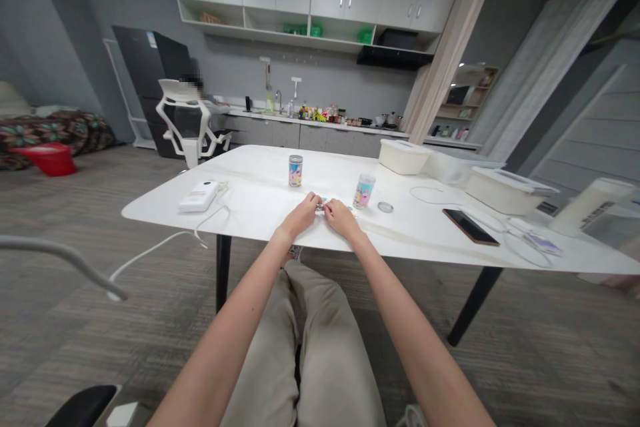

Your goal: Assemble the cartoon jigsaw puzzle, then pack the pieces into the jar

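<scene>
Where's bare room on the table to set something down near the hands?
Bare tabletop lies between the white box and the labelled can, beyond the left hand. Crowded: the right end, with lidded tubs, a phone and cables.

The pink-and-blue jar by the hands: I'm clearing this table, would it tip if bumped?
The jar probably tips easily: it stands upright, taller than wide, on a small round base. Fallen, its round body would likely roll on the smooth white table.
</scene>
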Demonstrator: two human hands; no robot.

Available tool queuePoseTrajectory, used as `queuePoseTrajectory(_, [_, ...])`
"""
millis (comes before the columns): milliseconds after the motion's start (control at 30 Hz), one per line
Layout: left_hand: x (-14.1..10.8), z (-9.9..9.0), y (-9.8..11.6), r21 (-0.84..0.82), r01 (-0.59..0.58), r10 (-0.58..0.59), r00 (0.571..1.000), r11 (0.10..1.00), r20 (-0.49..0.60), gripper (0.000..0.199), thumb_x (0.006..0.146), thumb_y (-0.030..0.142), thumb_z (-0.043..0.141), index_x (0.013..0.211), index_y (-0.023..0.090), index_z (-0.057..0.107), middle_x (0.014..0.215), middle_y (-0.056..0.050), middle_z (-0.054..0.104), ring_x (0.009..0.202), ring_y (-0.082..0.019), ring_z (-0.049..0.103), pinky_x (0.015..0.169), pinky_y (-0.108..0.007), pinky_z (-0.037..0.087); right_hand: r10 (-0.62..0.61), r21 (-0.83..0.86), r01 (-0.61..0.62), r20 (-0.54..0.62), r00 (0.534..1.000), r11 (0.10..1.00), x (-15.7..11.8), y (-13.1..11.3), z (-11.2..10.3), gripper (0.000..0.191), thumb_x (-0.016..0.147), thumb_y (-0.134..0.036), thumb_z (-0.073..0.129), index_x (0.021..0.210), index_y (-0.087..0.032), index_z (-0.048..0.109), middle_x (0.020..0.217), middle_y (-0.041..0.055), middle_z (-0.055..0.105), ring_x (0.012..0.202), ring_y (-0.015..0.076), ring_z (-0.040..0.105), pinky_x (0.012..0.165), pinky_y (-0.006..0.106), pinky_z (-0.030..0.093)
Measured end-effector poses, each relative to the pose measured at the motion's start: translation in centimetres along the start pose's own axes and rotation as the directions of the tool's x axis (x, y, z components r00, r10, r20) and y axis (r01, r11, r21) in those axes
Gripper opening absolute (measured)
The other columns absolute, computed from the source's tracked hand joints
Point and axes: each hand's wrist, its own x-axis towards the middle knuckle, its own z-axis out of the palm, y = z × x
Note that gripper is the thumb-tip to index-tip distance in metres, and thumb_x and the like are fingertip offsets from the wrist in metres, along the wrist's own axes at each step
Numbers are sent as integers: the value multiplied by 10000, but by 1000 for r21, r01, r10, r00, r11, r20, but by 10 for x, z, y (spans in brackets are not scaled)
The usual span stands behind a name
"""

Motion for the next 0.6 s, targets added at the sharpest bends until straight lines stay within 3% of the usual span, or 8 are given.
queuePoseTrajectory(367, [1, -6, 9, 1, 7, -7, 999, 1000, 36, 216, 818, 0, 419, 921, 177, 487, 988, -61, 507, 925, -182, 539, 896, -354, 474, 17, 3, -17, 48, 999, 1000, 0, 0, -1, 264, 977, -197, 409, 917, -142, 660, 991, 100, 624, 961, 179, 555, 887, 289, 397])
queuePoseTrajectory(600, [1, -10, 14, 97, 48, -54, 997, 994, 56, 167, 871, 56, 421, 942, 183, 504, 987, -61, 548, 931, -186, 567, 865, -335, 478, -6, 48, 4, 28, 1000, 999, 0, 0, 0, 270, 969, -171, 402, 899, -138, 660, 964, 101, 628, 942, 189, 559, 891, 312, 413])
